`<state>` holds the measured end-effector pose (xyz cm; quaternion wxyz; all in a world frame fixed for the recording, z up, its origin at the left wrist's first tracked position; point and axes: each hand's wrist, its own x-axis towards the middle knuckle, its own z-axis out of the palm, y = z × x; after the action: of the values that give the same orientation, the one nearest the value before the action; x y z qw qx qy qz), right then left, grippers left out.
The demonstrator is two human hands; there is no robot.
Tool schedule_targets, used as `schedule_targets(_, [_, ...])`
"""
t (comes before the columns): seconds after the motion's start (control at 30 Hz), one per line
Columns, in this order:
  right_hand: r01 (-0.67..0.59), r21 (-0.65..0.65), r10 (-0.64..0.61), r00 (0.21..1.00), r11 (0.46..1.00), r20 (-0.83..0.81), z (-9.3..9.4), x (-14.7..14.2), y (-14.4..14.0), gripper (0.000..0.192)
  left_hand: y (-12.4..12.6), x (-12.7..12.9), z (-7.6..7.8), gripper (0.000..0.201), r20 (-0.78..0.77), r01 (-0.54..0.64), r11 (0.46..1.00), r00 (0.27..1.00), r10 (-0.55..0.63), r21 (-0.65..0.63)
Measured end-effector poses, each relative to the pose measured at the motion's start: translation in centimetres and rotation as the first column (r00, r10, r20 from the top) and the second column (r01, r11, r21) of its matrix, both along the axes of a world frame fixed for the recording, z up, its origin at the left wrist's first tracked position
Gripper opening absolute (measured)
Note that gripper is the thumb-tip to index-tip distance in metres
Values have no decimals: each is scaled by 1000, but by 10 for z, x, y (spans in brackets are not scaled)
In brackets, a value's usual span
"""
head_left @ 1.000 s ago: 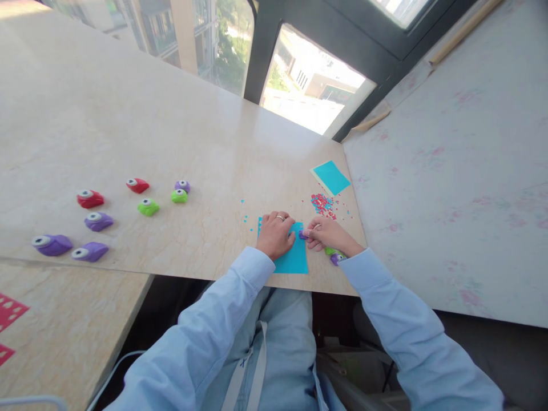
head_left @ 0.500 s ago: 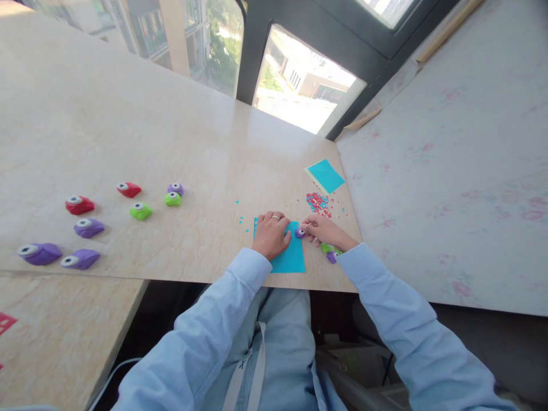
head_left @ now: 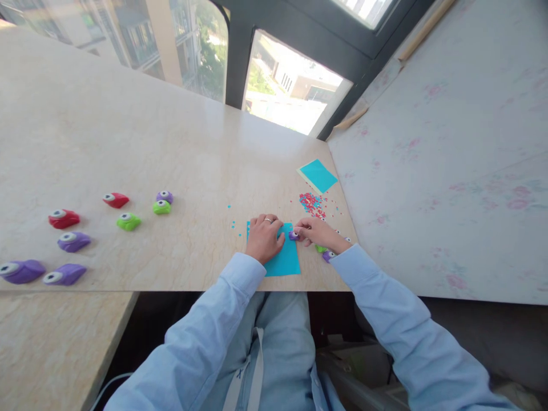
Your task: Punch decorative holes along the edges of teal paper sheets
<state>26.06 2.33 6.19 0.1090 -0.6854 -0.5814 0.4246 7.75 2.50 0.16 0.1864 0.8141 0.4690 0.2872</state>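
A sheet of bright blue paper [head_left: 282,265] lies near the front edge of the table. My left hand [head_left: 264,238] rests flat over its upper left part, fingers stretched out. At the sheet's right edge sits a small purple craft punch [head_left: 293,236], pinched between the fingers of my right hand [head_left: 315,230]. Whether the paper is inside the punch's slot cannot be seen at this size. Small holes line the sheet's top left edge. Beside my right wrist, partly hidden, are a green punch [head_left: 320,249] and another purple punch [head_left: 329,256].
Red and blue paper bits [head_left: 311,202] are heaped beyond my right hand. Behind them lies a blue and pale sticky-note pad [head_left: 319,176]. Several purple, red and green punches stand at left, including a red one [head_left: 64,218]. A patterned panel [head_left: 432,188] borders the table's right side.
The camera view has turned slightly, so the table and punches appear shifted left. My hands keep the same places on the paper and the purple punch.
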Motion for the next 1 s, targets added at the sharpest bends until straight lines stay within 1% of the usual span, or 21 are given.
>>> schedule_targets(0.17, [44, -33, -44, 999, 999, -18, 4, -3, -3, 11, 0, 0, 0, 17, 5, 8, 1000, 1000, -8, -4])
schedule_targets(0.33, [112, -54, -111, 993, 992, 28, 11, -5, -5, 19, 0, 0, 0, 17, 9, 2, 1000, 1000, -2, -4])
schedule_targets(0.5, [155, -87, -152, 988, 984, 40, 22, -9, -3, 22, 1, 0, -1, 16, 19, -2, 1000, 1000, 2, -12])
schedule_targets(0.63, [129, -125, -120, 990, 984, 81, 24, -9, 1, 22, 1, 1, -2, 17, 33, -8, 1000, 999, 8, -3])
schedule_targets(0.77, [93, -101, -80, 989, 990, 125, 22, -9, 3, 21, 1, 0, -2, 18, 49, -9, 1000, 999, 9, -13])
schedule_targets(0.9, [54, -98, -30, 972, 994, 235, 24, -14, 5, 24, 1, 0, -1, 17, 58, -4, 1000, 998, 6, -28])
schedule_targets(1.0, [14, -117, 27, 939, 993, 344, 25, -18, 8, 29, 2, 0, 0, 17, 69, -3, 999, 998, 5, -37])
